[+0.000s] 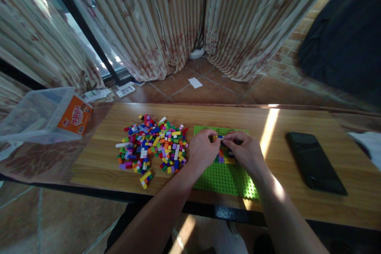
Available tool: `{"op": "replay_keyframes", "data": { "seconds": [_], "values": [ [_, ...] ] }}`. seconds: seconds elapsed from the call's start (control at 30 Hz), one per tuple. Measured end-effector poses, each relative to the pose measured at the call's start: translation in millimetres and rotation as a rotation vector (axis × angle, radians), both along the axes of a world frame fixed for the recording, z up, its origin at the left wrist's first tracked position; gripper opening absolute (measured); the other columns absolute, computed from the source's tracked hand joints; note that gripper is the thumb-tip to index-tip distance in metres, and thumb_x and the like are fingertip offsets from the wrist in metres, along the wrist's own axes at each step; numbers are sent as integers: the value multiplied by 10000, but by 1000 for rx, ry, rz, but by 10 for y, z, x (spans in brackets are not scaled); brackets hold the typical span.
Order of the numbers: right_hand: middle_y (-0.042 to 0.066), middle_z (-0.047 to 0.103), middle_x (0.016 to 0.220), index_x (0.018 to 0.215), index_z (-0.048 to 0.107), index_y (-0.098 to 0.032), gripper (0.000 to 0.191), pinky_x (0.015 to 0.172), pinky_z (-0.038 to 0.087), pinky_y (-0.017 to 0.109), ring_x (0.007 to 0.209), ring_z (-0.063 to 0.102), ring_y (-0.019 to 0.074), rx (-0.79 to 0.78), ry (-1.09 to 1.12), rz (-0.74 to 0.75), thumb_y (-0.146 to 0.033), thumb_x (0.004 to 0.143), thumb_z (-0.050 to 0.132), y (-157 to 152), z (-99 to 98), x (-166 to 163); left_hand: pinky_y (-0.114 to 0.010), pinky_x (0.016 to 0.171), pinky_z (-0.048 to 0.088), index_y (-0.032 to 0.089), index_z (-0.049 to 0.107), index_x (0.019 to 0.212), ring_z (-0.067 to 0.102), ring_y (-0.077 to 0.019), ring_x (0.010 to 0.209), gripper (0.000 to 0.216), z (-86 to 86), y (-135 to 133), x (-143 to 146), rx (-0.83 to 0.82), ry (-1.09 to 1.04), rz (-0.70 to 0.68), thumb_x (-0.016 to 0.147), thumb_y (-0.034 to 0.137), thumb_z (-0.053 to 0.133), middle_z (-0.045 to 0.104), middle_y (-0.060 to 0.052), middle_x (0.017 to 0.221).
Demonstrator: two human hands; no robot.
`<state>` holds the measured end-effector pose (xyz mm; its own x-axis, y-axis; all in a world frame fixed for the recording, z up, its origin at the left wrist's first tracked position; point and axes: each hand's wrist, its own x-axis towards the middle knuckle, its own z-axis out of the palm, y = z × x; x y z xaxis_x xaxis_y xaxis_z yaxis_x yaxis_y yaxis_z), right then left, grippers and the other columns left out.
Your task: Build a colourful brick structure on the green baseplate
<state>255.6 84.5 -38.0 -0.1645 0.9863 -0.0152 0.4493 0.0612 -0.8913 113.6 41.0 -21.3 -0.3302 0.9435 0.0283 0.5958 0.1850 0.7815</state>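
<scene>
Both hands are meeting above the green baseplate [226, 176]: the left hand [204, 151] and right hand [245, 151] are pinching a small yellow-and-blue brick [218, 137] between their fingertips; studs should be aligned squarely and pressed straight down, the loose brick pile [153, 147] lying left of the grip.

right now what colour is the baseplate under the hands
Bright green baseplate, studded all over; the head view shows it best.

Dim, edge-warped view; sun streak crosses table [297, 127].
</scene>
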Motion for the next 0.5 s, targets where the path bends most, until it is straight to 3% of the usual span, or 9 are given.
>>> {"op": "replay_keyframes", "data": {
  "seconds": [0.17,0.5],
  "values": [
    [62,696,823,772,741,-194,226,605,492,327,707,615,188,-33,-21,-18,-394,687,677,-21,38,-33,-289,702,500,194,742,877,653,-179,744,133,30,9,5,-12,-12,15,774,231,666,728,-36,803],
    [54,686,800,749,733,-201,199,660,477,348,709,590,186,94,-57,-18,-377,715,647,-48,52,-61,-304,705,502,190,748,865,664,-197,767,136,28,26,8,-26,-15,39,763,217,661,730,-46,805]
  ]
}}
